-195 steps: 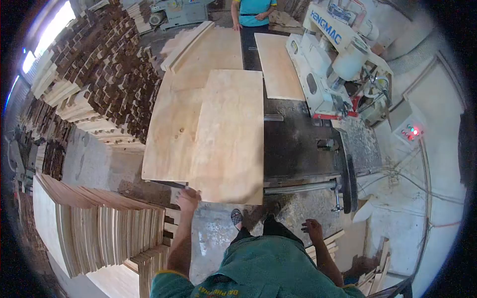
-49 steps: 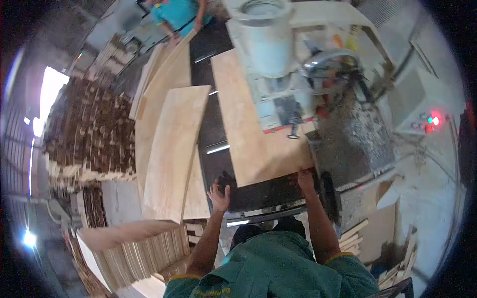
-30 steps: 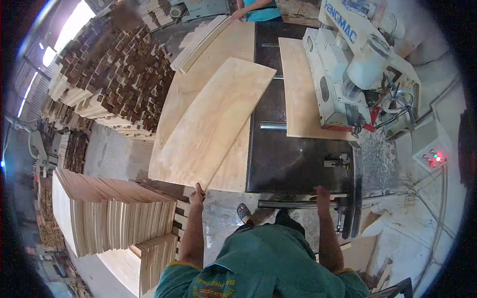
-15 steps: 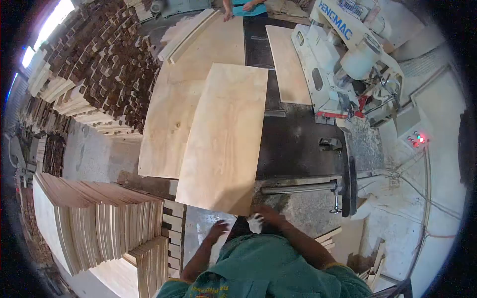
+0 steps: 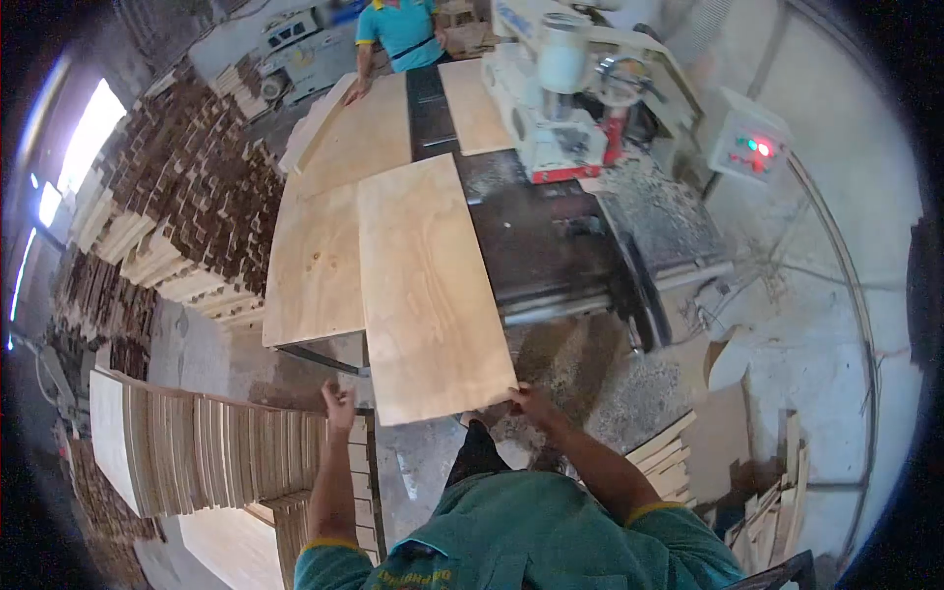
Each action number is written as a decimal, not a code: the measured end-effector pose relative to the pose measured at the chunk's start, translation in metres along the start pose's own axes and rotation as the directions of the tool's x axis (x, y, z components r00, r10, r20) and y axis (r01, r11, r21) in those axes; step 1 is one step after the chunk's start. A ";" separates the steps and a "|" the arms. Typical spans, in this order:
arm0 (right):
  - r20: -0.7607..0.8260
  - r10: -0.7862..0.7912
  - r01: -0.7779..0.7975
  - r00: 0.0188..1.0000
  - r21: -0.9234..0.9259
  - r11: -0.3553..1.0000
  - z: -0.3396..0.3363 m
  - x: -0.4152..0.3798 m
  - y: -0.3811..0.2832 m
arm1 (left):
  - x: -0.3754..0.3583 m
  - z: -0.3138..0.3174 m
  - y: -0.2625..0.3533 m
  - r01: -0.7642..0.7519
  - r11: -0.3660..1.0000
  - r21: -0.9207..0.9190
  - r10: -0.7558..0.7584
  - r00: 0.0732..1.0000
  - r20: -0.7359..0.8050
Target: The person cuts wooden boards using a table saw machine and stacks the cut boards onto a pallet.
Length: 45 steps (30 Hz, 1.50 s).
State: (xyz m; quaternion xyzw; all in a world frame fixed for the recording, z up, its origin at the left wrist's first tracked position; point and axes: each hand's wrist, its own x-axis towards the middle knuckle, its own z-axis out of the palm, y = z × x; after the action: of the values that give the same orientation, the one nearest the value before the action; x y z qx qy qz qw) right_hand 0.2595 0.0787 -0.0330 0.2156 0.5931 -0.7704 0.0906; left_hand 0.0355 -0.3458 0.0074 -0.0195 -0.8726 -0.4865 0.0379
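Note:
A long plywood panel lies at an angle over the machine table, its near end sticking out toward me. My right hand grips the panel's near right corner. Left of the panel, my left hand is raised with its fingers apart and touches nothing. Beneath the panel, a wider plywood sheet extends to the far side. Another panel lies by the white machine.
A co-worker stands at the far end, one hand near a wood strip. Stacked panels stand at lower left, with piled wood pieces behind. A control box is on the right.
The view has shifted. The panel has turned, its near end now further right relative to its far end. My right hand has closed on its corner, and my left hand has risen beside it.

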 end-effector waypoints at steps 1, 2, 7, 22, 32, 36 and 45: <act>-0.035 0.044 -0.044 0.998 0.011 0.999 -0.029 -0.021 0.024 | -0.027 0.015 0.011 0.006 1.000 -0.021 -0.004 0.994 0.111; -0.069 0.091 -0.089 0.993 0.025 0.996 -0.052 -0.044 0.040 | -0.064 0.032 0.000 0.057 0.994 -0.096 -0.028 0.960 0.278; -0.223 0.038 -0.051 0.974 -0.054 0.997 -0.089 -0.212 0.015 | -0.263 0.100 0.068 0.252 0.901 -0.354 -0.073 0.890 0.450; -0.441 -0.006 0.124 0.897 0.240 0.963 -0.180 -0.334 0.118 | -0.360 0.156 0.140 -0.132 0.985 0.113 0.014 0.709 0.705; -0.640 -0.011 0.233 0.768 0.264 0.936 -0.214 -0.318 0.099 | -0.352 0.205 0.164 0.013 1.000 0.026 -0.028 0.692 0.721; -0.699 0.017 0.231 0.714 0.259 0.938 -0.214 -0.317 0.092 | -0.354 0.206 0.207 0.057 0.998 -0.003 -0.036 0.680 0.732; -0.606 0.197 -0.021 0.770 0.283 0.959 -0.198 -0.320 0.087 | -0.348 0.224 0.164 -0.020 0.999 -0.038 0.042 0.643 0.765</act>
State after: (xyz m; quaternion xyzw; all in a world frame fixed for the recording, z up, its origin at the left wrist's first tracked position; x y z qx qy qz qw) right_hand 0.6237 0.2058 -0.0083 0.5046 0.4691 -0.7183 -0.0967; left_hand 0.3832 -0.0684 -0.0004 -0.2384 -0.8002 -0.4433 -0.3261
